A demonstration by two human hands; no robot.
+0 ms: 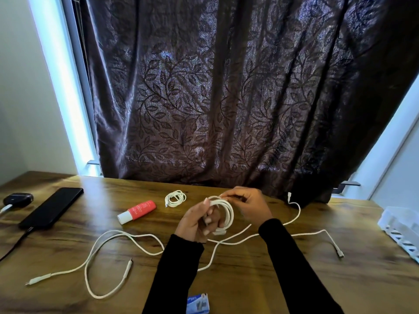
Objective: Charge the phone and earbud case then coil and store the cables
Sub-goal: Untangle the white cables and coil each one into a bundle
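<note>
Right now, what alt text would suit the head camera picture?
A person's left hand and right hand wind a white cable into a coil above a wooden desk. A phone and earbud case sit plugged in at far left, beside loose cables.

A white cable coil [223, 214] is held above the worktop [249, 279] by the left hand [199, 223], its fingers [209, 220] curled through the loops, while the top loop is pinched by the right hand [247, 206]. Loose white cables [127, 241] are spread below; a phone [52, 208] and earbud case [18, 198] are plugged in at the left.
</note>
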